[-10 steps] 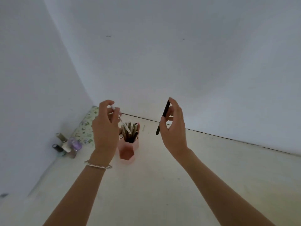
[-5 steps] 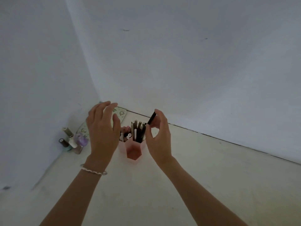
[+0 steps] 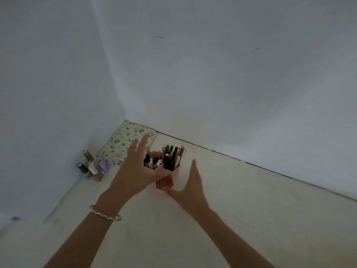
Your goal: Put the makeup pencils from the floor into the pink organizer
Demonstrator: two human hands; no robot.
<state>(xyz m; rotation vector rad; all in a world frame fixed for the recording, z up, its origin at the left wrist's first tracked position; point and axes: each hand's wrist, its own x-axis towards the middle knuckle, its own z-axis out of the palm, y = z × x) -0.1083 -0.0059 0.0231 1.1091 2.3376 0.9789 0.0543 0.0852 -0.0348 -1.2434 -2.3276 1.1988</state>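
Makeup pencils (image 3: 171, 157) stand bunched in one pink organizer (image 3: 164, 180), mid-frame on the floor (image 3: 231, 209) near the corner. They fill two visible compartments and are packed too tightly to count. Two hands flank it. The left hand (image 3: 135, 171) has its fingers spread straight and covers the organizer's left side. The right hand (image 3: 191, 186) is flat and open at lower right, holding nothing (both are blurred, so I cannot tell if either touches the organizer). At left are about four small bottles (image 3: 92, 167), with one patterned pouch (image 3: 125, 142) behind them.
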